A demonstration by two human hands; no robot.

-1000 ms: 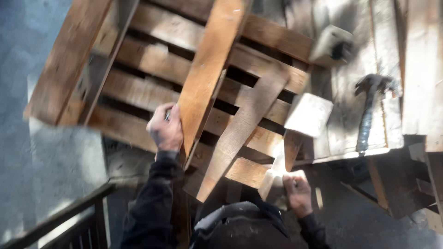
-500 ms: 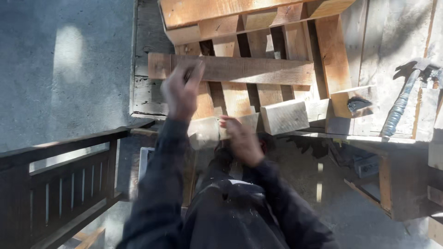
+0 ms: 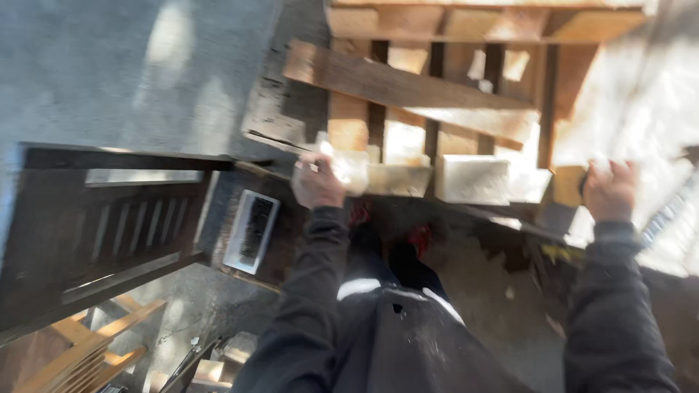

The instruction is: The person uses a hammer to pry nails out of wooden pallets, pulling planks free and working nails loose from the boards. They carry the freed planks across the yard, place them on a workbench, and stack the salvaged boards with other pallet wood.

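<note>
A wooden pallet (image 3: 553,87) lies flat ahead of me, its slats running away from me. A loose plank (image 3: 408,91) rests crosswise on top of it. My left hand (image 3: 318,182) is closed over the pallet's near edge at its left corner, beside a pale wooden block (image 3: 475,178). My right hand (image 3: 610,191) is curled at the pallet's near right corner; blur hides what it grips. Both arms are in dark sleeves, and my legs stand below the pallet's edge.
A dark wooden railing (image 3: 109,218) runs along the left, with grey concrete ground (image 3: 109,73) beyond it. A rectangular grate (image 3: 251,229) sits by my left leg. Light wooden slats (image 3: 87,349) show at the bottom left. A blurred hammer (image 3: 666,215) lies at the far right.
My left hand has dropped from the loose plank to the pallet's near edge. My right hand has swung from the middle out to the right corner. The view has shifted left and down.
</note>
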